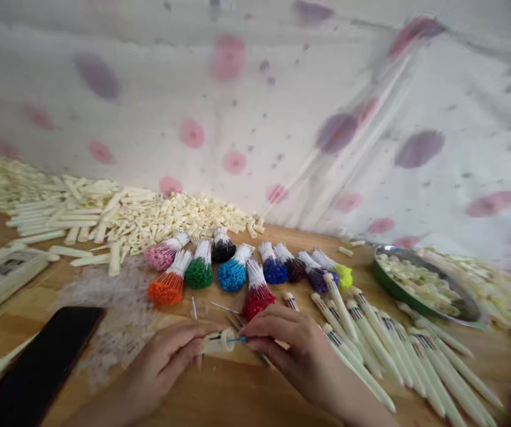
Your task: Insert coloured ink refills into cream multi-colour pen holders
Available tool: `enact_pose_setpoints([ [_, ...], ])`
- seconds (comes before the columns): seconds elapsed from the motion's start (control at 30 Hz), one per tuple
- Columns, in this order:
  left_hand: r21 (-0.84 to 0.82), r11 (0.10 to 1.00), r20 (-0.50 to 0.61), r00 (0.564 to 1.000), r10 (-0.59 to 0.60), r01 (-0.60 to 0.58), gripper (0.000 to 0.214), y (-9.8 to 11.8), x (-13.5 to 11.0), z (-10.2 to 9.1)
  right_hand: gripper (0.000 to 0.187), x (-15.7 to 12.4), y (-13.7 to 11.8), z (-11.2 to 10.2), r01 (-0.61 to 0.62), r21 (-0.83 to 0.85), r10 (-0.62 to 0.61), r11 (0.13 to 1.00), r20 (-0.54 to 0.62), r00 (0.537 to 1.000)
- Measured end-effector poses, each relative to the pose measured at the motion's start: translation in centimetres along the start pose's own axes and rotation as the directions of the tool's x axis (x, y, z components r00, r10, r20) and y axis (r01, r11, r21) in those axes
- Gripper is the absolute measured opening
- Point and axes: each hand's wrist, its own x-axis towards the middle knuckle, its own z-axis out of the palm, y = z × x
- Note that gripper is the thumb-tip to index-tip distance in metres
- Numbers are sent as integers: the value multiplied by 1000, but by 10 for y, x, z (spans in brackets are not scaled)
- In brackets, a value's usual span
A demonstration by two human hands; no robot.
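My left hand (173, 359) pinches a short cream plastic pen part (224, 341) with dark slots along its side. In my right hand (288, 344), thumb and forefinger close on a thin blue pen refill (236, 339), whose end meets the pen part's open right end. How deep the refill sits inside cannot be seen. Just beyond my hands lies a red-tipped bundle of refills (258, 293). Beside it spread more bundles, among them light blue (233, 273), green (199, 270) and orange (169, 281). A few loose refills lie on the table near my fingers.
Multicolour pens (384, 344) lie in a heap to the right. Behind them stands a green-sided metal bowl (384, 279) of small pale parts. A pile of cream pen parts (162, 213) fills the back left. A black phone (42, 367) and a power strip (4, 276) lie left.
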Motion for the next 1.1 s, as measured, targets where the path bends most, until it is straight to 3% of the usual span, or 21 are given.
enact_pose_setpoints([
  [0.5,-24,999,-7,1000,31,-31,33,-2,0,0,14,0,-4,5,-17,-37,17,999,-11,1000],
  [0.6,-12,999,-8,999,41,-42,32,-2,1,0,11,0,-4,3,-74,-122,74,990,-6,997],
  [0.7,10,999,-24,998,50,-49,32,-3,2,0,3,2,1,6,-232,-435,298,870,89,950],
  [0.77,25,998,-38,998,51,-50,32,-4,2,0,15,3,9,15,-262,-661,469,704,155,870],
  [0.83,37,998,-49,998,48,-47,32,-5,3,-1,25,5,16,30,-248,-768,557,590,165,814],
  [0.97,35,999,-86,996,33,-30,32,-6,3,-4,16,7,26,52,-225,-775,547,590,179,818],
  [1.1,6,1000,-122,993,-2,2,30,-7,3,-6,17,9,25,36,-210,-744,509,634,197,838],
])
